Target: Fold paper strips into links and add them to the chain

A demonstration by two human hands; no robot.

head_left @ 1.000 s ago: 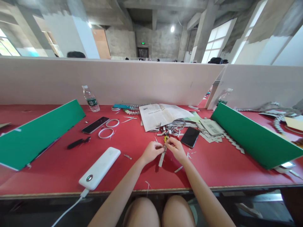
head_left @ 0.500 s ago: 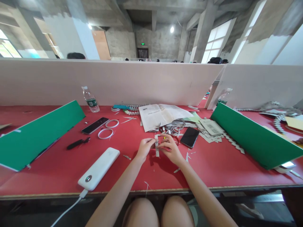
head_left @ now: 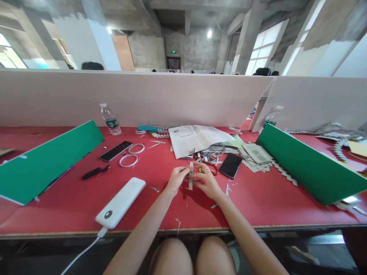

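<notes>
A narrow strip of printed paper (head_left: 190, 183) stands upright between my hands, above the red table. My left hand (head_left: 177, 180) pinches it from the left with thumb and forefinger. From the right, the fingertips of my right hand (head_left: 207, 181) close on the same strip. Partly behind my right hand lie scissors with a red handle (head_left: 213, 169), a bit of yellow showing between the fingers. Just beyond is a heap of folded paper pieces (head_left: 210, 154), partly under a large printed sheet (head_left: 199, 139).
A black phone (head_left: 231, 165) and stacked paper cards (head_left: 256, 154) lie to the right, near a green board (head_left: 309, 168). Leftward are a white power bank (head_left: 122, 202), tape rings (head_left: 128, 160), another phone (head_left: 116, 151), a black-handled tool (head_left: 95, 172) and a bottle (head_left: 111, 120).
The paper strip has shifted slightly in my fingers, and my right fingers have moved a little around it. The view has tilted slightly; the other things lie where they were.
</notes>
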